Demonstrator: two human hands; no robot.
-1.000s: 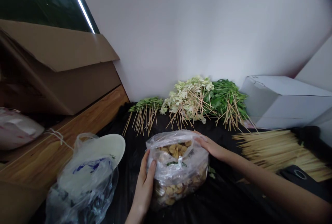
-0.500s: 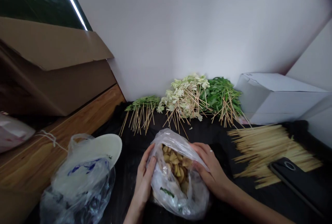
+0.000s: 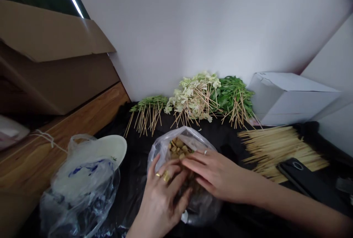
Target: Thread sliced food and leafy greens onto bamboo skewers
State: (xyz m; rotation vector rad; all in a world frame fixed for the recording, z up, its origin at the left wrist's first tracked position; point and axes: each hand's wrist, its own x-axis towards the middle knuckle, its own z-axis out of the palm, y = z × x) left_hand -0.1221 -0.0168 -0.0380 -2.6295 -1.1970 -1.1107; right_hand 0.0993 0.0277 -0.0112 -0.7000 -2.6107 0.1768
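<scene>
A clear plastic bag [image 3: 186, 133] stands wide open in front of me, filled with yellow-brown slices that look like potato [image 3: 176, 148]. My left hand [image 3: 162, 190] reaches over the bag's near left side, fingers spread and bent down onto the slices. From the right, my right hand [image 3: 211, 172] lies across the opening with its fingers stretched over the slices. The fingertips of both hands nearly meet above the pile. Neither hand shows a slice clearly gripped. Much of the bag's contents is hidden under my hands.
Skewered green beans [image 3: 153, 103], pale cabbage [image 3: 190, 94] and leafy greens [image 3: 231, 93] lie along the wall. Bare bamboo skewers [image 3: 275, 150] and a phone [image 3: 303, 175] are at right, near a white box [image 3: 292, 102]. A white bowl [image 3: 118, 146] and crumpled plastic bag [image 3: 79, 201] sit left, below a cardboard box [image 3: 60, 80].
Both hands have left the bag's sides and moved inward over its opening, onto the slices. The bag's mouth is spread wider. The view has shifted slightly.
</scene>
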